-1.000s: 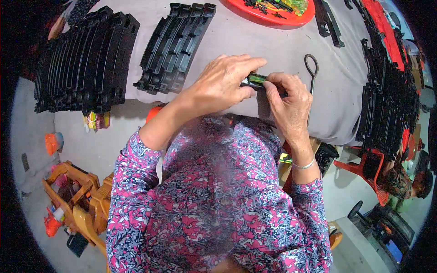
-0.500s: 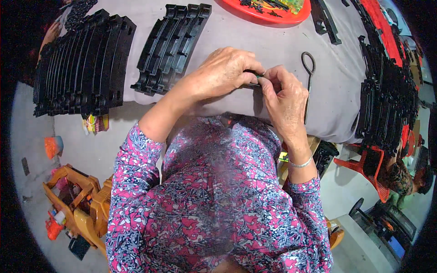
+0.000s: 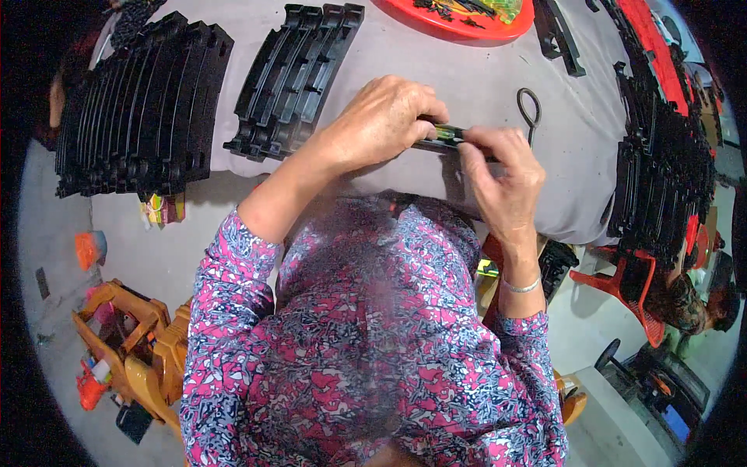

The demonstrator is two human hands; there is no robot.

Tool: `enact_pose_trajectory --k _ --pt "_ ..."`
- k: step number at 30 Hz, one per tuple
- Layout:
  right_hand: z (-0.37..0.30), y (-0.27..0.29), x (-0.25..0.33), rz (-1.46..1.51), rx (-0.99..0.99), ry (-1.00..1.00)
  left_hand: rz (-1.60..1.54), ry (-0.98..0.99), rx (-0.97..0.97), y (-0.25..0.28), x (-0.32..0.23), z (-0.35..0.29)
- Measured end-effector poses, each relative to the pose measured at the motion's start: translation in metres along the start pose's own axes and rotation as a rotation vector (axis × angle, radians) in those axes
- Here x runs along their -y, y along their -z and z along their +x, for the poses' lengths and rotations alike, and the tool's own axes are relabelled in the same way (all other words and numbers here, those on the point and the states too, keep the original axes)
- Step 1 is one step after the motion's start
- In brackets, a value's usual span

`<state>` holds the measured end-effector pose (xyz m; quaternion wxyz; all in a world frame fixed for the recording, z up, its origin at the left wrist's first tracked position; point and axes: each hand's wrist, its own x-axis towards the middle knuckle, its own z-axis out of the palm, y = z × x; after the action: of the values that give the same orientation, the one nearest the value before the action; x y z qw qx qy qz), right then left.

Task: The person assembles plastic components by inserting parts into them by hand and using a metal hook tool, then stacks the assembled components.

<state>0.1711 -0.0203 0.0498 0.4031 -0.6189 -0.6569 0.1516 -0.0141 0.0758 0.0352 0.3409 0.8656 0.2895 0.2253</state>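
Observation:
Close to the table's near edge, my two hands meet at a short black plastic bar with a clear yellow-green vial (image 3: pixel 445 134) in it. My left hand (image 3: pixel 380 123) is closed over the bar's left part, with the fingertips by the vial. At its right end, my right hand (image 3: pixel 510 177) pinches with thumb and fingers, partly hiding that end. A metal rod with a loop handle (image 3: pixel 529 107) lies just beyond my right hand. Left of my hands rests a small group of long black plastic bars (image 3: pixel 299 74).
Many black bars stand packed in a row (image 3: pixel 140 117) at the far left. A red tray (image 3: pixel 459 33) at the back holds small black and yellow-green parts. More black parts (image 3: pixel 661 171) are piled on the right. A red plastic chair (image 3: pixel 622 288) and a wooden chair (image 3: pixel 124 327) stand below.
My right hand has shifted slightly right and opened wider, uncovering the yellow-green vial and more of the bar. The left hand stays nearly in place.

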Motion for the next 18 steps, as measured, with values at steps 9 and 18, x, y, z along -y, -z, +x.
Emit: enact_pose_trajectory --k 9,18 --pt "-0.010 -0.023 0.008 -0.493 0.099 0.309 -0.019 -0.070 -0.011 0.002 0.009 -0.001" --pt "-0.011 -0.030 0.006 -0.528 0.073 0.356 -0.016 -0.030 -0.038 0.006 0.004 -0.016"
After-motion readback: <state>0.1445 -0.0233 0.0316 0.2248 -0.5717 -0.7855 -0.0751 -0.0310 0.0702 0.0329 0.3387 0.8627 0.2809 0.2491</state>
